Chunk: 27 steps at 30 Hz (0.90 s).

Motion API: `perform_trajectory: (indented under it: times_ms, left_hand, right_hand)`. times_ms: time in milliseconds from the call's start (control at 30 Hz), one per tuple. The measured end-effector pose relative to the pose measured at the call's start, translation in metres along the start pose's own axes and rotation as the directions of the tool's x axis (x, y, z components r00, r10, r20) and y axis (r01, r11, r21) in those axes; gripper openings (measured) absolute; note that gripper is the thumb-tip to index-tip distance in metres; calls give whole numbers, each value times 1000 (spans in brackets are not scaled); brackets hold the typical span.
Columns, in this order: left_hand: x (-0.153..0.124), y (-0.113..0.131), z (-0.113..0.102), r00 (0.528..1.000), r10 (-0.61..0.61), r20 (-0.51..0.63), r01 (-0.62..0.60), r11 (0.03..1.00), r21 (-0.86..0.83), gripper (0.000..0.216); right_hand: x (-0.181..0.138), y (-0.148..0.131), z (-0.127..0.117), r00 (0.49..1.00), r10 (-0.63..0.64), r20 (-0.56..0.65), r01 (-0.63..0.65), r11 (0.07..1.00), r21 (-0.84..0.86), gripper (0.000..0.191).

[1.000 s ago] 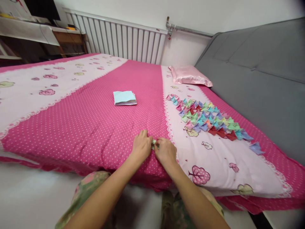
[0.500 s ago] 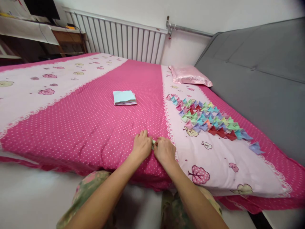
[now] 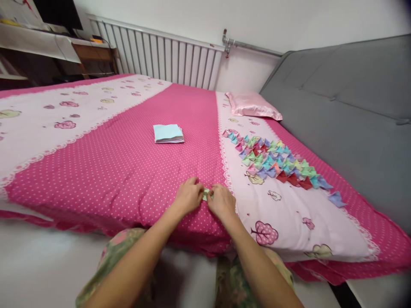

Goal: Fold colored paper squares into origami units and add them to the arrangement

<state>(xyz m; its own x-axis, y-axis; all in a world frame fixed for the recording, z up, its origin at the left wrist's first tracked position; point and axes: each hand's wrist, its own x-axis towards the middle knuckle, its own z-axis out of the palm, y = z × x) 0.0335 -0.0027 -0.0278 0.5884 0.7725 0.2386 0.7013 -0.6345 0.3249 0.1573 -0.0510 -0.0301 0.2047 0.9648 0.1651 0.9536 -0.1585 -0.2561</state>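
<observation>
A small folded piece of light green paper [image 3: 206,195] lies between my two hands, just above the pink dotted bedspread [image 3: 141,171] near the bed's front edge. My left hand [image 3: 189,195] pinches its left end, fingers bent together. At the other end, my right hand [image 3: 222,200] is closed on the paper with thumb and fingertips. Much of the paper is covered by the fingers. Farther off on the bed, a stack of square paper [image 3: 168,131] has a light blue sheet on top.
Rows of folded paper boats [image 3: 276,159] in many colours stand to the right, one blue boat [image 3: 336,199] apart from them. Behind them are a pink pillow [image 3: 253,105] and a grey headboard [image 3: 343,98]. A radiator [image 3: 160,53] lines the far wall; a desk [image 3: 38,45] stands at left.
My left hand has shifted slightly left, and more of the green paper shows between the hands. The view has tilted and turned a little.
</observation>
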Motion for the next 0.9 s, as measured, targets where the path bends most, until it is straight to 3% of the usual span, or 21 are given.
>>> perform_trajectory:
  times_ms: [100, 267, 333, 400, 467, 567, 667, 733, 800, 833, 867, 900]
  left_hand:
    - [0, -9, -16, 997, 5, -76, -24, 969, -245, 18]
    - [-14, -20, -42, 963, -159, -218, 32, 869, -494, 15]
    - [-30, -18, -54, 954, -238, -181, 63, 752, -656, 14]
    - [-52, -10, -71, 954, -292, -68, 117, 572, -812, 14]
    - [-77, 3, -91, 955, -294, 26, 149, 406, -902, 15]
    - [-113, 32, -121, 984, -107, 140, 155, 154, -976, 9]
    - [-139, 72, -145, 978, 168, 123, 139, -86, -987, 8]
    - [-149, 103, -155, 932, 353, 76, 174, -254, -951, 14]
    - [-155, 131, -162, 848, 530, -3, 252, -410, -877, 30]
    - [-157, 144, -164, 835, 549, -48, 263, -474, -840, 36]
    - [-158, 154, -165, 818, 573, -42, 291, -477, -829, 39]
    - [-160, 163, -165, 770, 638, -12, 325, -408, -853, 43]
  right_hand:
    - [-3, -3, -6, 1000, 2, -16, -1, 1000, 30, 9]
    - [-11, -4, -19, 999, -12, -48, 21, 983, 183, 22]
    - [-16, 1, -26, 999, -18, -46, 30, 964, 264, 40]
    - [-22, 10, -32, 999, -29, -30, 37, 946, 322, 54]
    - [-28, 17, -36, 999, -30, -18, 34, 935, 352, 56]
    - [-35, 20, -40, 997, -71, -43, 82, 928, 362, 48]
    - [-37, 12, -42, 989, -122, -83, 144, 927, 346, 38]
    - [-35, 5, -41, 984, -152, -97, 175, 930, 322, 32]
    - [-32, 2, -41, 981, -168, -96, 189, 938, 292, 26]
    - [-31, 2, -41, 981, -173, -92, 192, 941, 277, 24]
    - [-29, 2, -40, 980, -178, -85, 194, 945, 264, 22]
    - [-28, 3, -40, 980, -182, -78, 196, 948, 251, 20]
